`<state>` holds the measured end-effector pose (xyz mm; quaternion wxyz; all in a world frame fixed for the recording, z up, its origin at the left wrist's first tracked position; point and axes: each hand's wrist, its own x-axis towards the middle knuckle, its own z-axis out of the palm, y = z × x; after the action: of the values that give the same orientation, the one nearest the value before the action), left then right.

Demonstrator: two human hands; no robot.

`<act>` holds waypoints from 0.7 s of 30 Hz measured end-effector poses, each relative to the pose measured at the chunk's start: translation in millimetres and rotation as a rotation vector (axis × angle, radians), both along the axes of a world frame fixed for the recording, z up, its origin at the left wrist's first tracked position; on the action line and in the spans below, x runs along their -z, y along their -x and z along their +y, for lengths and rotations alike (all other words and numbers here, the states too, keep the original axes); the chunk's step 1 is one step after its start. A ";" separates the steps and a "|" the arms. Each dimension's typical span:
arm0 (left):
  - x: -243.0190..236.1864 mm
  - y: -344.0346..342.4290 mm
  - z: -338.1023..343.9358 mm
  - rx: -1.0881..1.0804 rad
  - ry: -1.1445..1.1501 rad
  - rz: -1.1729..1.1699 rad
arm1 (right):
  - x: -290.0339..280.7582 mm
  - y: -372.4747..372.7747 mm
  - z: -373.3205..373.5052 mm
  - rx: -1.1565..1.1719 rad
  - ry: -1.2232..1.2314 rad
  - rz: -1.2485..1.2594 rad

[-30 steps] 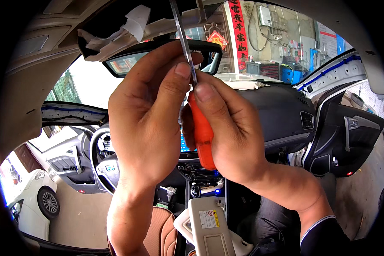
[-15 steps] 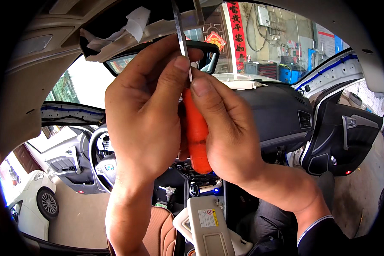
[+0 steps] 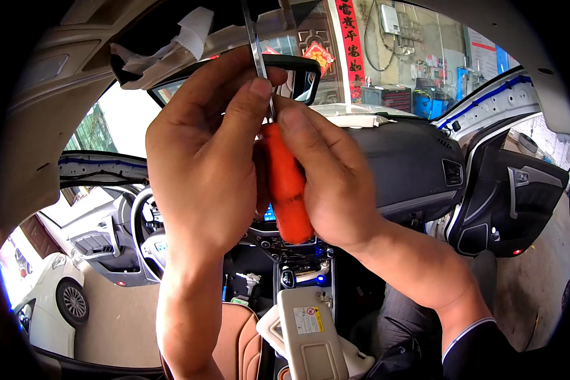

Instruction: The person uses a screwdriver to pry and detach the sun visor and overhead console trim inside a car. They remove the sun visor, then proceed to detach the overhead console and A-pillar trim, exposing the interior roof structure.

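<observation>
An orange-handled screwdriver (image 3: 287, 190) stands nearly upright between both hands, its long axis running from the handle's butt low down to the metal shaft (image 3: 255, 44) that points up toward the torn headliner (image 3: 171, 44). The left hand (image 3: 202, 164) curls closed round the upper handle, its fingertip pressing where shaft meets handle. The right hand (image 3: 335, 183) wraps the handle from the other side, its thumb meeting the left fingertip at the shaft's base. The handle's lower end shows below the two palms. Behind the knuckles hangs the rear-view mirror (image 3: 294, 69). Beyond the right hand lies the dark dashboard (image 3: 411, 158); below both wrists rests a detached sun visor (image 3: 310, 335).
</observation>
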<state>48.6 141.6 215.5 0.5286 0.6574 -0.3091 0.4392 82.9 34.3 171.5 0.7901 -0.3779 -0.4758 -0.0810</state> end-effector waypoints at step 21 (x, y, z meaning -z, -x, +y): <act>33.6 -34.8 28.6 -0.024 0.209 0.185 | 1.2 7.1 -4.9 -0.354 0.045 0.070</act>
<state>83.4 170.2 181.9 0.6152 0.6401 -0.2038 0.4126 75.8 29.4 170.4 0.7993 -0.3085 -0.5089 0.0832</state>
